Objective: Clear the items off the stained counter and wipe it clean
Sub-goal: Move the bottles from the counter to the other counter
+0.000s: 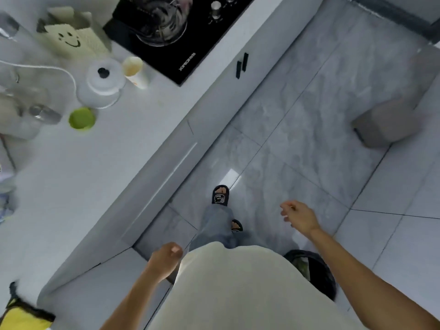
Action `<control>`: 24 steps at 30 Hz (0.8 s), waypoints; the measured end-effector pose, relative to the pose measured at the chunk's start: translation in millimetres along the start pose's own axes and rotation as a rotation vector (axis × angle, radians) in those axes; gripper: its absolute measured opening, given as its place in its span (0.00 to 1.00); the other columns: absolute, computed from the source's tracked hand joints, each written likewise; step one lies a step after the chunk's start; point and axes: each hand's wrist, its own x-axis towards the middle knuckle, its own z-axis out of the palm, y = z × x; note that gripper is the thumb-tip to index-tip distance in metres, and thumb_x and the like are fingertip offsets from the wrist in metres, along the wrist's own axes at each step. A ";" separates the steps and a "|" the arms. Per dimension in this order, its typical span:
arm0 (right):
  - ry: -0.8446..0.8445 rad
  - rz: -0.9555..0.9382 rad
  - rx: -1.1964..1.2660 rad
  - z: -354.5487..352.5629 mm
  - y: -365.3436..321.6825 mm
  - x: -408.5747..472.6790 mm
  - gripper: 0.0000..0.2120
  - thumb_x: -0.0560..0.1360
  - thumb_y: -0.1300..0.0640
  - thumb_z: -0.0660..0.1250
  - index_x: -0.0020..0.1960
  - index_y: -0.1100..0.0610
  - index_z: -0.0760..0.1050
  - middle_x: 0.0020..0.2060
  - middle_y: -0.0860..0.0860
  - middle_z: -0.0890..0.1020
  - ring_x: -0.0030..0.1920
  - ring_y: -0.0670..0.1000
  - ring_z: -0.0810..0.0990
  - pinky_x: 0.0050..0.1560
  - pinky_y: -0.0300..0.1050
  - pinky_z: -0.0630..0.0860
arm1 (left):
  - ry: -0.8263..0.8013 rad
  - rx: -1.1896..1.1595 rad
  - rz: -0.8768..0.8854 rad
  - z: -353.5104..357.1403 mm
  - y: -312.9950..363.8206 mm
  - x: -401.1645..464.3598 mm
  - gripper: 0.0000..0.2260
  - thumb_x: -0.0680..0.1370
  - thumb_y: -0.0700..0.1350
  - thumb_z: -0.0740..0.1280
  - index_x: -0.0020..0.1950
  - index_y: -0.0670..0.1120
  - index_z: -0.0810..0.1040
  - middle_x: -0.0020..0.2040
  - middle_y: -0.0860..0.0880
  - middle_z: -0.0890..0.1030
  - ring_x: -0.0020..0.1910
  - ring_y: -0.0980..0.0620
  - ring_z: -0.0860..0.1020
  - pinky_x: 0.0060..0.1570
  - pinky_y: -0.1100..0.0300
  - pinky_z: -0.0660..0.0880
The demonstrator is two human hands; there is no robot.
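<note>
just one wide-angle head cam, looking steeply down the person's own front at the tiled floor (309, 129), tilted so the white bench (100, 177) runs diagonally along the left side.

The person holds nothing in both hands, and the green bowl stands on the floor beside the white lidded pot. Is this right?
Not quite. The head view shows the green bowl on the white counter, not the floor, beside the white lidded pot. The left hand and right hand do hold nothing.
</note>
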 end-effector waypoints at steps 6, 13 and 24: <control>0.134 0.008 0.140 -25.0 -32.1 25.7 0.08 0.83 0.51 0.64 0.48 0.43 0.81 0.43 0.47 0.86 0.43 0.49 0.86 0.41 0.38 0.74 | -0.015 0.100 0.051 -74.1 64.6 57.0 0.07 0.85 0.43 0.65 0.53 0.45 0.83 0.51 0.39 0.87 0.56 0.37 0.85 0.59 0.48 0.80; 0.181 0.203 0.229 -42.0 -13.4 26.7 0.07 0.84 0.55 0.64 0.52 0.51 0.81 0.44 0.52 0.86 0.45 0.56 0.85 0.47 0.50 0.82 | -0.061 0.291 0.200 -141.1 208.8 103.7 0.11 0.86 0.44 0.62 0.59 0.42 0.83 0.57 0.41 0.86 0.56 0.40 0.85 0.58 0.53 0.80; 0.164 0.471 0.374 -89.0 33.4 49.2 0.09 0.83 0.58 0.63 0.51 0.55 0.81 0.42 0.56 0.87 0.43 0.62 0.86 0.36 0.44 0.73 | -0.096 0.336 0.474 -163.5 469.0 141.5 0.10 0.85 0.48 0.62 0.50 0.49 0.81 0.49 0.49 0.84 0.51 0.48 0.83 0.44 0.64 0.74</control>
